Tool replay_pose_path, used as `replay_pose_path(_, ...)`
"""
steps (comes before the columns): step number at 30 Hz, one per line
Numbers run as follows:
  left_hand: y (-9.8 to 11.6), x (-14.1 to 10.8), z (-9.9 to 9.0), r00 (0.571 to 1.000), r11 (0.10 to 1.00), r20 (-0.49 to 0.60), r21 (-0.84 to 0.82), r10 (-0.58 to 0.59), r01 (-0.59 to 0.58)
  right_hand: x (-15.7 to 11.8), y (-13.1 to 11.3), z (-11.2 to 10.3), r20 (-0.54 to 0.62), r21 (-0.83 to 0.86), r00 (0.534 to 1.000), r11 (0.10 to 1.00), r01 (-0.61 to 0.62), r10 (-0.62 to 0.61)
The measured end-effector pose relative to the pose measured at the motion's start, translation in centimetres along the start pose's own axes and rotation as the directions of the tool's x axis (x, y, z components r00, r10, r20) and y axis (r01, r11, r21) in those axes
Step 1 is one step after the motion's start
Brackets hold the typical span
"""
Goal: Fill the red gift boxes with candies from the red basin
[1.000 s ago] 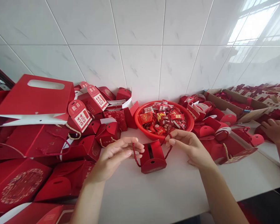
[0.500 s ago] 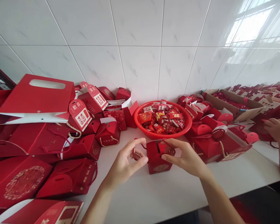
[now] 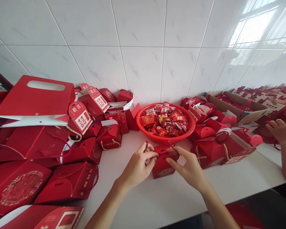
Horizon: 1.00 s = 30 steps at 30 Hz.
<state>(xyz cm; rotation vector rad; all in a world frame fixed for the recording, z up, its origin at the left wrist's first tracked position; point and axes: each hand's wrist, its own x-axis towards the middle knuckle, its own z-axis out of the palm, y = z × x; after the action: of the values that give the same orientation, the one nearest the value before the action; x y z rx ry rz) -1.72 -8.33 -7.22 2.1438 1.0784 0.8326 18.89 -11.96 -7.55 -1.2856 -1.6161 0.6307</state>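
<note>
A small red box [image 3: 163,166] with a round gold pattern on its front stands on the white table in front of the candy basket. My left hand [image 3: 141,163] is at the box's left side, its fingers pinched at the top edge, with a loop of red cord by them. At the box's right side, my right hand [image 3: 186,163] has its thumb and fingers around the top edge and a red cord loop [image 3: 172,144]. The fingertips partly hide the top of the box.
Behind the box sits a red basket [image 3: 192,127] full of wrapped candies. Red boxes [image 3: 70,181] pile up at the left, and more [image 3: 208,151] at the right. Far right are an open cardboard box [image 3: 255,117] and another person's hand [image 3: 282,130]. A tiled wall [image 3: 143,70] rises behind.
My left hand has moved right and closed its fingers at the box's top, where the flaps now lie nearer together. The other person's hand has shifted slightly left.
</note>
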Motion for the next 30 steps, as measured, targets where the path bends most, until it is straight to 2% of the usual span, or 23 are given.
replay_pose_path(5, 0.1, -0.2, -0.1, 0.998, 0.996, 0.02, -0.066, -0.055, 0.056, -0.4, 1.3, 1.0, -0.135, -0.105, 0.987, 0.992, 0.074, -0.088)
replay_pose_path(9, 0.1, -0.1, 0.3, 0.997, 0.998, -0.047, 0.04, -0.056, 0.058, -0.7, 2.0, 1.9, -0.204, -0.263, 0.95, 0.948, 0.177, -0.234)
replay_pose_path(13, 1.1, -0.1, 0.4, 0.997, 0.996, -0.073, 0.091, -0.019, 0.026, -0.9, 1.3, 2.3, -0.209, -0.341, 0.935, 0.918, 0.205, -0.286)
replay_pose_path(16, 2.7, -0.5, 0.1, 0.998, 1.0, -0.064, 0.014, -0.014, 0.014, -0.9, 0.0, 2.2, -0.173, -0.326, 0.948, 0.924, 0.202, -0.269)
replay_pose_path(18, 3.7, -0.8, -0.2, 0.998, 0.997, -0.027, -0.063, -0.048, 0.046, -0.7, -1.1, 2.0, -0.155, -0.291, 0.958, 0.938, 0.191, -0.243)
replay_pose_path(21, 4.9, -1.1, -0.3, 0.983, 0.966, 0.128, -0.206, -0.133, 0.157, -0.5, -2.7, 1.6, -0.085, -0.198, 0.978, 0.965, 0.172, -0.192)
replay_pose_path(24, 5.6, -1.0, 0.1, 0.965, 0.925, 0.226, -0.322, -0.134, 0.204, -0.3, -3.7, 1.3, -0.018, -0.102, 0.989, 0.984, 0.146, -0.149)
replay_pose_path(26, 5.8, -0.7, 0.5, 0.963, 0.9, 0.241, -0.384, -0.117, 0.206, -0.2, -3.9, 1.4, -0.035, -0.075, 0.992, 0.99, 0.116, -0.119)
replay_pose_path(30, 6.2, -0.5, 1.1, 0.965, 0.856, 0.258, -0.485, -0.055, 0.178, -0.3, -3.4, 1.7, -0.156, -0.054, 0.985, 0.996, 0.068, -0.075)
